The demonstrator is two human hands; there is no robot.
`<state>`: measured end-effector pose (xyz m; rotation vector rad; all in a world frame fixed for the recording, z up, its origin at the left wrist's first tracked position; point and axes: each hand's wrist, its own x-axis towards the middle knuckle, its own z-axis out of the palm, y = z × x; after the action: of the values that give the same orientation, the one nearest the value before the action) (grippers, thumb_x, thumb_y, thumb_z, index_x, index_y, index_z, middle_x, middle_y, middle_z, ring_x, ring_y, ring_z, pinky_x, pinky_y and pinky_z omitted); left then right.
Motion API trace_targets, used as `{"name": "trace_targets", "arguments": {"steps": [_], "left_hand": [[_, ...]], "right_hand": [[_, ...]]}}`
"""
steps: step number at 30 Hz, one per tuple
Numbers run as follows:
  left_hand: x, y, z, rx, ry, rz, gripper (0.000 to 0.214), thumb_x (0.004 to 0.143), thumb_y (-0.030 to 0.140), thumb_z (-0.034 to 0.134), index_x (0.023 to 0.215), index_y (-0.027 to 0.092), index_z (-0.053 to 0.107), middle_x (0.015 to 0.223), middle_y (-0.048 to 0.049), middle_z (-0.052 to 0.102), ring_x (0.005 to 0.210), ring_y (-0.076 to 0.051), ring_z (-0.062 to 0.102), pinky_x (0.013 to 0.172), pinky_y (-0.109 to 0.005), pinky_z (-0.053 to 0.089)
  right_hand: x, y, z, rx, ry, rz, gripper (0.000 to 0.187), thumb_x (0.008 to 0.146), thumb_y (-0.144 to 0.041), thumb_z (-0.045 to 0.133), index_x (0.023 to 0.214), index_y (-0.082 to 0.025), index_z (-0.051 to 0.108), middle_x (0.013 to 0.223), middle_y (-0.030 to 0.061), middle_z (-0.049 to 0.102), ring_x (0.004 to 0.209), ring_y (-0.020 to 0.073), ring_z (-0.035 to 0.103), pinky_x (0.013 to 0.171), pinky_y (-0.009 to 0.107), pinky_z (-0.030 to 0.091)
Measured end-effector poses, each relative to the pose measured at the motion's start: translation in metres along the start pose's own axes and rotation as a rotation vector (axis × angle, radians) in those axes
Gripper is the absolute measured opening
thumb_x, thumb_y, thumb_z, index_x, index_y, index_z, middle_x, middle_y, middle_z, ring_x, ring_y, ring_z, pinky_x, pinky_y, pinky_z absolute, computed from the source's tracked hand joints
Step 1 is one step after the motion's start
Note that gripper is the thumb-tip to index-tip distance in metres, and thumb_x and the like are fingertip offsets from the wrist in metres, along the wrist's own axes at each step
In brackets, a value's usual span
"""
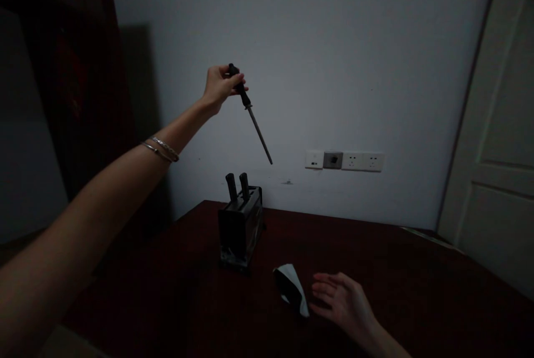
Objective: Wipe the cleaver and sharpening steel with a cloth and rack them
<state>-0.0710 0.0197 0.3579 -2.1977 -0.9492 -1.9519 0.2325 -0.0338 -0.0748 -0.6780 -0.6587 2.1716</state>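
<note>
My left hand [223, 86] is raised above the table, closed around the black handle of a honing steel [259, 134]. The thin metal rod slants down to the right, its tip in the air. Lower down stands a dark knife block [240, 230] with two black-handled knives [237, 186] in its top slots; their blades are hidden. My right hand [340, 298] hovers low over the table with fingers apart and holds nothing. Just left of its fingertips lies a crumpled cloth [294, 287], pale on one side and dark on the other.
The dark red table [354, 246] meets a pale wall [334, 57]. Wall sockets [352, 161] are set above the table's back edge. A white door [500, 124] is at the right, and dark wooden furniture [112, 96] stands at the left.
</note>
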Motion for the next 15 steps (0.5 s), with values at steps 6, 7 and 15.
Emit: {"name": "trace_targets", "arguments": {"steps": [6,7,15], "left_hand": [[0.023,-0.028,-0.012,0.016,0.007,-0.011,0.009,0.077,0.025,0.057,0.081,0.02,0.051,0.078,-0.0042,0.06,0.078,-0.017,0.061,0.072,-0.035,0.052],[0.025,-0.031,-0.013,0.019,0.008,-0.013,0.008,0.077,0.025,0.056,0.081,0.02,0.051,0.079,-0.0041,0.06,0.079,-0.017,0.061,0.072,-0.035,0.052],[0.03,-0.055,-0.01,0.023,0.03,-0.062,0.008,0.076,0.016,0.055,0.083,0.019,0.05,0.077,-0.0037,0.058,0.077,-0.016,0.059,0.071,-0.033,0.051]], "right_hand": [[0.012,-0.002,-0.036,0.03,0.074,0.006,0.026,0.071,-0.031,0.053,0.077,-0.013,0.07,0.069,0.0097,0.07,0.06,0.0168,0.062,0.058,0.028,0.044],[0.014,-0.003,-0.041,0.037,0.077,0.006,0.025,0.07,-0.031,0.054,0.077,-0.013,0.07,0.069,0.0091,0.07,0.059,0.0162,0.062,0.057,0.027,0.043],[0.024,-0.004,-0.062,0.002,0.142,0.01,0.023,0.064,-0.033,0.061,0.076,-0.016,0.07,0.067,0.0085,0.067,0.058,0.0164,0.06,0.053,0.026,0.041]]}}
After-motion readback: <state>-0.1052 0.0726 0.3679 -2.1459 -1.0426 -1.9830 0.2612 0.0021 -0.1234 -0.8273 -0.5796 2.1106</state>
